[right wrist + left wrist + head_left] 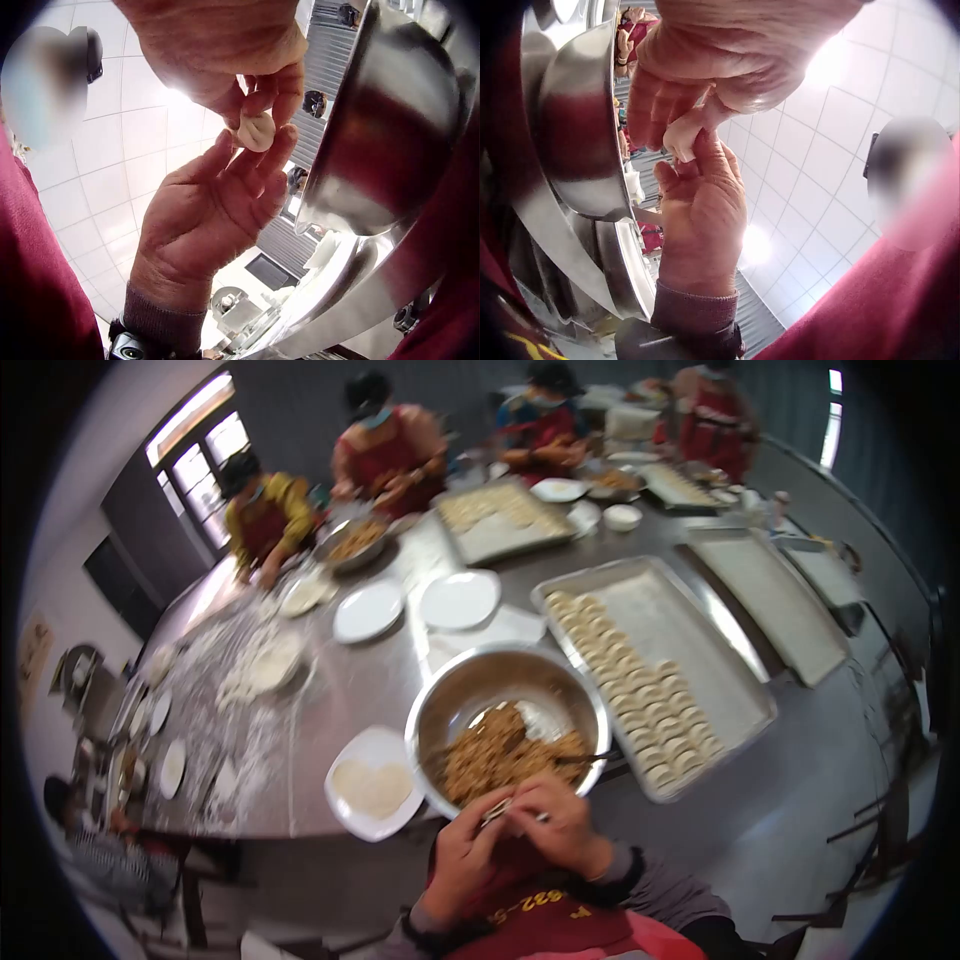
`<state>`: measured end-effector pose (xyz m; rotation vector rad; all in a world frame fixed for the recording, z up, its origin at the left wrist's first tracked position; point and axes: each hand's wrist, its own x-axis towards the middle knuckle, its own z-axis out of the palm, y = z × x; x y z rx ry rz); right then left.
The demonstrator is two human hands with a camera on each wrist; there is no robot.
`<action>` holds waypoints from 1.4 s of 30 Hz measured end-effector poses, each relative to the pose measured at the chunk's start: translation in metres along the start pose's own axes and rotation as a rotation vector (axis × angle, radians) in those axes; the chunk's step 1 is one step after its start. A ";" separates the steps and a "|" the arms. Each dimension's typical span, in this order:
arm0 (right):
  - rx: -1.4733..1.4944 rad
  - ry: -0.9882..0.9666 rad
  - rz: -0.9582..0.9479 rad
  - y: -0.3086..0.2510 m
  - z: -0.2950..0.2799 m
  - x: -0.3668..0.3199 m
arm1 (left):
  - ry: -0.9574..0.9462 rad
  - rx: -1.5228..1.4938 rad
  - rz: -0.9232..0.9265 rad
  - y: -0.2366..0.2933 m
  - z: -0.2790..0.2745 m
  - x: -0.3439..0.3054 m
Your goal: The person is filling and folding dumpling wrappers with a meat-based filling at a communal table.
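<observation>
Both hands meet above the near rim of a steel bowl (427,695) that holds brown crumbly filling (480,760). Between the fingertips of the left hand (468,855) and the right hand (560,825) is a small pale dumpling (257,133), its folded side showing in the right wrist view. The right hand (225,52) pinches it from above; the left hand (206,210) holds it from below with thumb and fingers. In the left wrist view the left hand (742,52) and right hand (705,217) touch at the fingertips, largely hiding the dumpling.
A dark utensil handle (590,757) leans in the bowl. Left of it stands a white plate (345,815) with round wrappers (372,790). To the right, a tray (735,705) holds rows of dumplings (640,700). Two white plates (368,610) lie beyond. Several people work across the floured table (340,700).
</observation>
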<state>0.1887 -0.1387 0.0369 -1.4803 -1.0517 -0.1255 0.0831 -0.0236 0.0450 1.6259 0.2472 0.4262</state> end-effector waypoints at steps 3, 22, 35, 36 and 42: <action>-0.025 -0.010 0.062 -0.001 -0.001 -0.004 | -0.018 0.005 0.037 -0.004 -0.001 -0.003; 0.050 0.021 0.135 0.000 0.006 -0.004 | -0.036 0.049 0.051 -0.014 -0.001 0.001; 0.065 -0.033 0.070 0.008 0.005 -0.002 | -0.016 -0.076 0.004 -0.024 0.001 0.001; 0.029 -0.034 0.037 0.006 0.004 -0.001 | -0.013 -0.121 0.004 -0.025 0.001 -0.001; 0.011 -0.008 -0.046 0.008 0.010 0.002 | -0.010 -0.171 0.087 -0.027 0.002 -0.002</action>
